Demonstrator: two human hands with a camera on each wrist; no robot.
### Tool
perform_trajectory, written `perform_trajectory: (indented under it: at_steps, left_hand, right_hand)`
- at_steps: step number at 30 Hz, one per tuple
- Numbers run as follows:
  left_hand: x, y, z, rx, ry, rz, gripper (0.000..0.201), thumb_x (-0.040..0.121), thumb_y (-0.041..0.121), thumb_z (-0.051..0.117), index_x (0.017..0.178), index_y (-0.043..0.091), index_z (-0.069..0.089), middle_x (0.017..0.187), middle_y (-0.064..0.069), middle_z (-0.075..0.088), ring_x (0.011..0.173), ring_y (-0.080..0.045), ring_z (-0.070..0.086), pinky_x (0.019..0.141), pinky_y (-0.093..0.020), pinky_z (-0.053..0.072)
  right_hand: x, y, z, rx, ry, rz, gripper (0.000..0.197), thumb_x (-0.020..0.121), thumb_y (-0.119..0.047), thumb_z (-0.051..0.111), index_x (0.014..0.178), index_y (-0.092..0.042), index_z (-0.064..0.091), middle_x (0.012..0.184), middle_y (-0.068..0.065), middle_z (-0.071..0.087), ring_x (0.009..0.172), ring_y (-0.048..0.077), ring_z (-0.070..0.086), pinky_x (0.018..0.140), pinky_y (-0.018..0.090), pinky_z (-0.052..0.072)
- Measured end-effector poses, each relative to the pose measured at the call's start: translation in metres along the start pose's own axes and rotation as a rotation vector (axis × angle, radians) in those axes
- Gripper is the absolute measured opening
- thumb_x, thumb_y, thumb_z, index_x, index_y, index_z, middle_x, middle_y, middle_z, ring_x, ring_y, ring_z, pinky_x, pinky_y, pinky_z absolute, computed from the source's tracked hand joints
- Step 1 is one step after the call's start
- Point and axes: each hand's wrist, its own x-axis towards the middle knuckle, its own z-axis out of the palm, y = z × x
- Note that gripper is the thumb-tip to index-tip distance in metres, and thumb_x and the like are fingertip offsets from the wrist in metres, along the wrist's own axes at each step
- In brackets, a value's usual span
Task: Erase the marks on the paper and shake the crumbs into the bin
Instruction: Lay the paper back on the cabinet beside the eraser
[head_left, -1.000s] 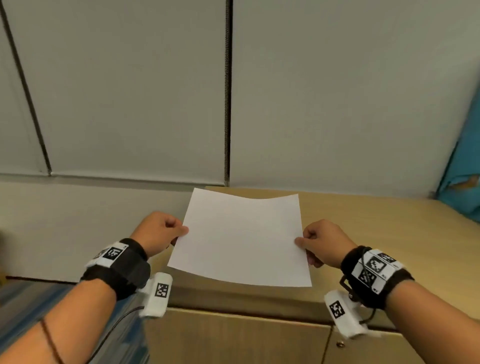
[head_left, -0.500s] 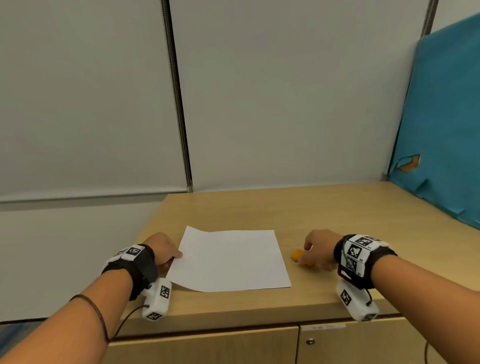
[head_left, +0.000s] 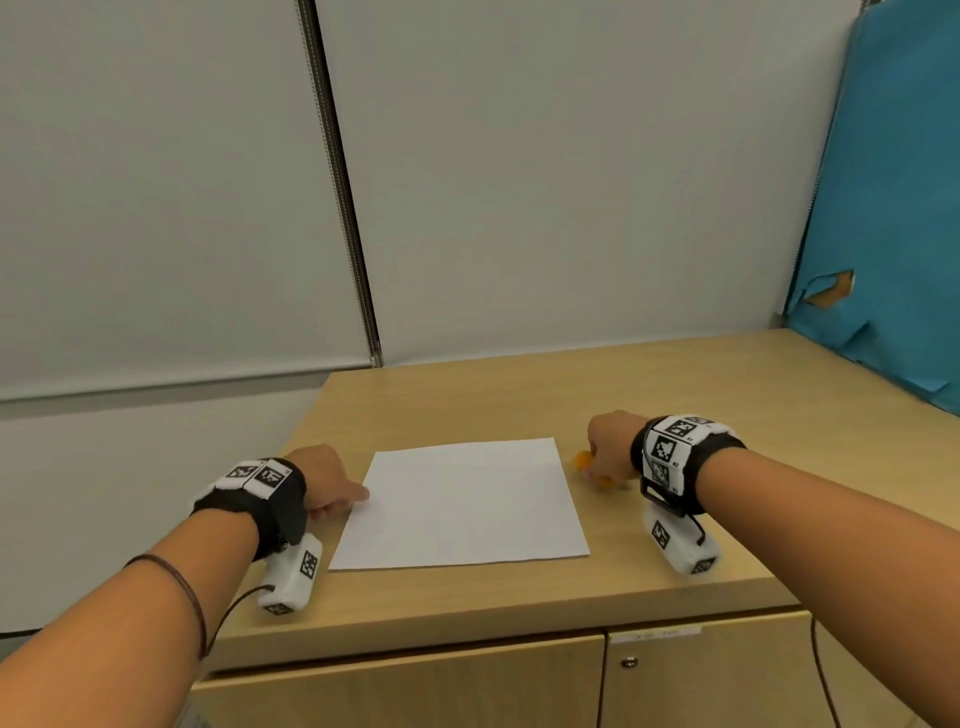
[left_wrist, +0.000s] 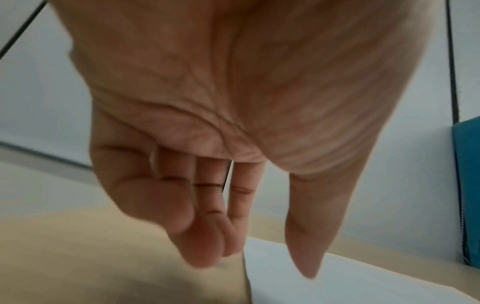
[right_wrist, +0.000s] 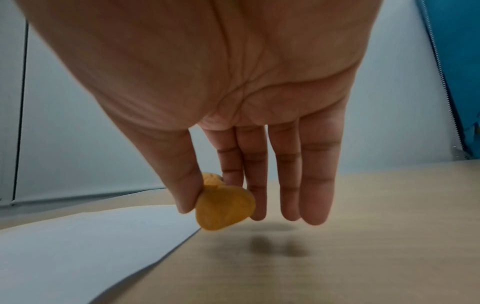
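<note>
Mostly hidden orange eraser (right_wrist: 224, 207) pinched in right grip (head_left: 609, 451), left grip (head_left: 326, 483) loose beside paper (head_left: 462, 504) on desk (head_left: 649, 395).

White paper (head_left: 460, 504) lying flat on the wooden surface (head_left: 675, 384); left hand (head_left: 324, 480) at its left edge, right hand (head_left: 610, 447) beside an orange object (head_left: 583, 460), grip unclear.

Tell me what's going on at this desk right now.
A person stands at a wooden cabinet top with a white sheet of paper lying flat on it. Their left hand rests at the sheet's left edge, thumb on the paper. Their right hand pinches a small orange eraser just above the wood beside the sheet's right edge. No bin is in view.
</note>
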Motion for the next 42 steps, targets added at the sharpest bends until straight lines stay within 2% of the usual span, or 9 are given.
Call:
perform_trajectory:
  at_steps: [3,6,10,18,24,29,32,37,42]
  left_hand:
    - [0.001,0.0,-0.006,0.265,-0.029,0.138,0.061,0.081,0.042,0.076,0.137,0.03,0.052,0.133,0.001,0.058,0.116,-0.02,0.058,0.094,-0.027,0.044]
    - [0.004,-0.003,-0.001,0.411,-0.217,0.166,0.09,0.082,0.046,0.074,0.155,0.039,0.02,0.165,0.004,0.011,0.151,-0.022,0.015,0.118,-0.035,0.015]
    - [0.013,-0.008,0.005,0.531,-0.291,0.149,0.106,0.073,0.072,0.067,0.153,0.05,0.001,0.165,0.007,-0.014,0.153,-0.026,0.002,0.121,-0.047,0.006]
    - [0.009,0.0,0.009,0.601,-0.312,0.124,0.127,0.043,0.097,0.054,0.147,0.058,-0.008,0.165,0.005,-0.015,0.152,-0.033,0.003,0.12,-0.054,0.008]
    - [0.004,0.003,0.013,0.583,-0.261,0.125,0.112,0.066,0.083,0.061,0.152,0.05,-0.004,0.166,-0.003,-0.011,0.152,-0.032,0.003,0.121,-0.052,0.008]
    - [-0.004,0.007,0.011,0.531,-0.295,0.127,0.136,0.038,0.096,0.058,0.152,0.052,-0.001,0.166,-0.002,-0.009,0.152,-0.033,0.006,0.12,-0.054,0.011]
    - [-0.003,0.01,0.011,0.538,-0.297,0.125,0.146,0.026,0.097,0.056,0.152,0.05,0.001,0.166,-0.004,-0.003,0.151,-0.033,0.01,0.12,-0.055,0.013]
    - [0.005,0.011,0.014,0.582,-0.204,0.196,0.15,0.019,0.102,0.049,0.152,0.044,0.012,0.151,-0.001,0.034,0.137,-0.029,0.038,0.111,-0.051,0.032]
    - [0.008,0.008,0.016,0.554,-0.184,0.221,0.147,0.02,0.1,0.052,0.15,0.044,0.015,0.15,-0.001,0.035,0.134,-0.029,0.04,0.109,-0.05,0.034]
  right_hand:
    - [0.011,-0.012,0.002,0.031,0.019,-0.03,0.033,0.096,-0.04,0.06,0.106,-0.009,0.064,0.099,0.008,0.064,0.087,0.027,0.059,0.08,0.035,0.052]
    - [0.023,-0.024,0.008,0.013,0.034,-0.052,0.033,0.098,-0.042,0.055,0.087,-0.011,0.059,0.083,0.004,0.06,0.075,0.024,0.057,0.071,0.032,0.049]
    - [0.034,-0.034,0.01,-0.05,0.044,-0.07,0.029,0.096,-0.039,0.057,0.084,-0.012,0.056,0.076,0.002,0.056,0.071,0.023,0.055,0.064,0.031,0.047]
    - [0.047,-0.032,0.0,-0.108,0.059,-0.051,0.027,0.087,-0.035,0.07,0.078,-0.013,0.058,0.069,0.0,0.056,0.058,0.017,0.051,0.055,0.029,0.045]
    - [0.049,-0.027,-0.003,-0.083,0.121,0.004,0.035,0.081,-0.038,0.076,0.067,-0.015,0.053,0.066,0.0,0.057,0.055,0.017,0.053,0.052,0.026,0.047]
    - [0.047,-0.026,0.003,-0.07,0.132,0.028,0.037,0.083,-0.045,0.072,0.069,-0.015,0.055,0.067,0.0,0.059,0.057,0.017,0.054,0.056,0.029,0.05]
    - [0.046,-0.026,0.003,-0.074,0.15,0.038,0.039,0.086,-0.043,0.07,0.069,-0.015,0.05,0.069,0.001,0.057,0.06,0.017,0.053,0.063,0.031,0.051]
    - [0.051,-0.03,0.002,-0.097,0.157,0.04,0.037,0.084,-0.042,0.072,0.069,-0.016,0.051,0.069,0.001,0.057,0.059,0.017,0.054,0.063,0.031,0.051]
    - [0.056,-0.032,0.002,-0.121,0.15,0.051,0.037,0.082,-0.039,0.074,0.069,-0.016,0.048,0.071,0.001,0.057,0.061,0.017,0.054,0.065,0.031,0.053]
